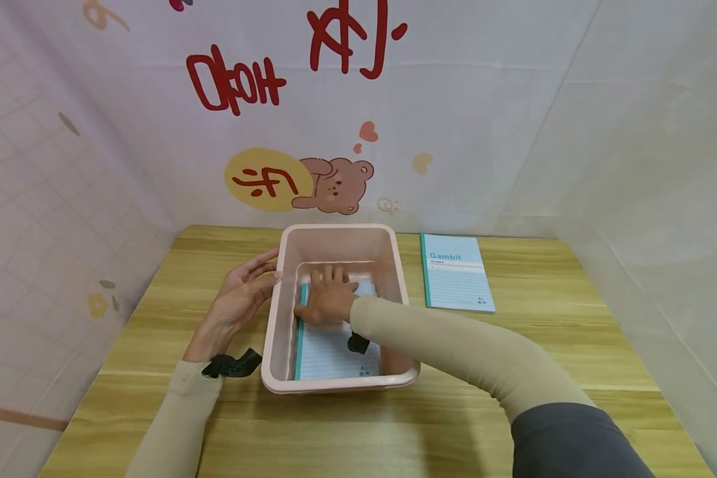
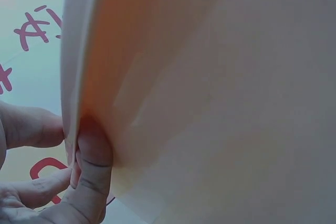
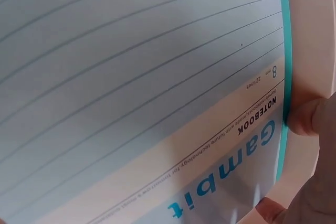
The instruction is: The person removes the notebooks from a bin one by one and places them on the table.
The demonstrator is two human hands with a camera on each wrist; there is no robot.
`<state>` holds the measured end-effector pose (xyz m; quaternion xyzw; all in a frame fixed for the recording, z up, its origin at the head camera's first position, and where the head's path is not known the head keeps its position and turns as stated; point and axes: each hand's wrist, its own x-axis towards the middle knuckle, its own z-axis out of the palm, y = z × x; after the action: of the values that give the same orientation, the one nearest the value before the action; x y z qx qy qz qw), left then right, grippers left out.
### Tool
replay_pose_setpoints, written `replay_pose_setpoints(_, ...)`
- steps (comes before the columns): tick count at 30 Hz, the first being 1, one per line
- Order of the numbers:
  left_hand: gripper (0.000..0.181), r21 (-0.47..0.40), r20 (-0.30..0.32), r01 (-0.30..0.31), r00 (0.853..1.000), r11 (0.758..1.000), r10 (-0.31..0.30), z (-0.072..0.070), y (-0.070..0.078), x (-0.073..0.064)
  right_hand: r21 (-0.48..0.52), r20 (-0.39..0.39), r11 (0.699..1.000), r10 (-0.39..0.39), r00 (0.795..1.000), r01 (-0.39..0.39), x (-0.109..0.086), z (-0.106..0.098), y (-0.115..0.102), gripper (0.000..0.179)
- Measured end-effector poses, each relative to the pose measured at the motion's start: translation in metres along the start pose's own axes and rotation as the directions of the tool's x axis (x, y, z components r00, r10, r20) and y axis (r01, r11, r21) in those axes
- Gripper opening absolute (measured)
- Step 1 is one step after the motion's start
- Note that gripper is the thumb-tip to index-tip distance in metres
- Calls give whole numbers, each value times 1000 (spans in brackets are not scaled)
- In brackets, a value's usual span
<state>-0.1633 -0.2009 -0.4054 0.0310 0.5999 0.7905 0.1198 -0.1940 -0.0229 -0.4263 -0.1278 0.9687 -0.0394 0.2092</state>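
Note:
A pale pink plastic bin (image 1: pixel 340 384) stands on the table, with a lined notebook (image 1: pixel 328 355) lying inside it, cover up. My left hand (image 1: pixel 245 292) is at the bin's left side and pinches its rim (image 2: pixel 79 77) between thumb and fingers. Inside the bin, my right hand (image 1: pixel 328 299) lies palm down over the upper part of the notebook, fingers spread. Its thumb (image 3: pixel 304 116) touches the teal spine (image 3: pixel 286 77), and a fingertip shows by the top edge. The hand hides part of the cover in the head view.
Another notebook (image 1: pixel 457 272), marked Gambit, lies on the wooden table (image 1: pixel 346 431) to the right of the bin. A printed white cloth (image 1: pixel 484 133) stands behind the table, with more pale cloth at both sides.

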Motion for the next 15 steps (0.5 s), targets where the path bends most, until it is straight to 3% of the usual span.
replay_pose_setpoints(10,63,14,2,2,1000,1000,-2,2,2,2,-29,-14,1000,8,1000,-9,3,2,-2,79)
replay_pose_setpoints(15,65,26,8,2,1000,1000,-2,1,3,1,-60,-37,998,10,999,-12,2,1,-2,88)
